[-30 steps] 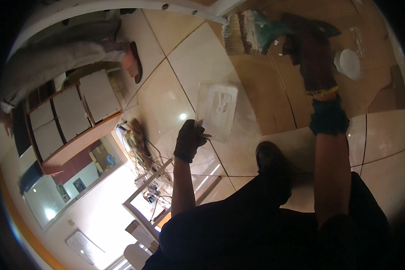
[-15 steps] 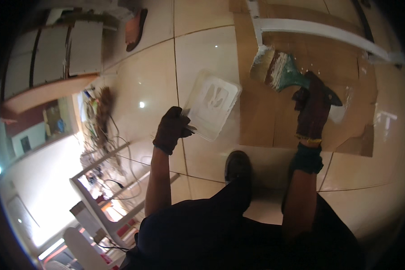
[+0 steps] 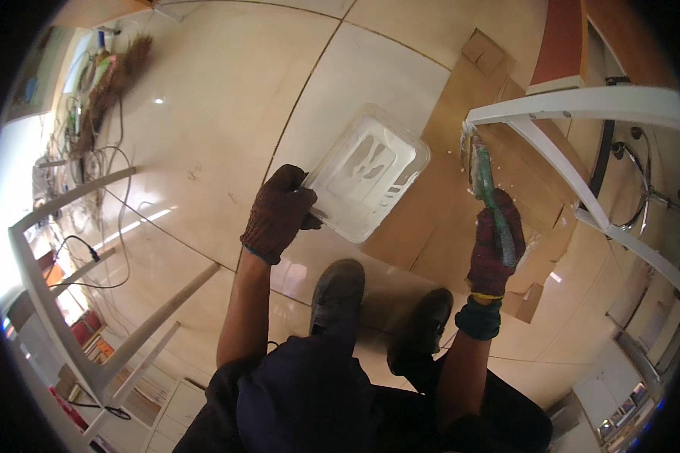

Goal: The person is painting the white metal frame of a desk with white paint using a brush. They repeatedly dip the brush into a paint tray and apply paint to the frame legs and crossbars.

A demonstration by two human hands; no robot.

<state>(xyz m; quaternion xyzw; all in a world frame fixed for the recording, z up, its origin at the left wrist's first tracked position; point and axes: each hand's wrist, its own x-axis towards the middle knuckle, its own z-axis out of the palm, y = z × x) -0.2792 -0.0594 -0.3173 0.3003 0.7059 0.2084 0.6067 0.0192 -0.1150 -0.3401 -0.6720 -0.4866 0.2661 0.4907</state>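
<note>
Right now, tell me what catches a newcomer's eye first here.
The white paint tray stands out mid-frame, its near corner gripped by the gloved left hand above the glossy tiled floor. To the right, the gloved right hand holds a green-handled paintbrush wrapped in clear plastic, beside a white ladder.

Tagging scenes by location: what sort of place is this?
Probably an indoor room being painted or renovated: glossy tiled floor protected with cardboard sheets, a paint-smeared white tray in the gloved left hand, and white-painted frames.
</note>
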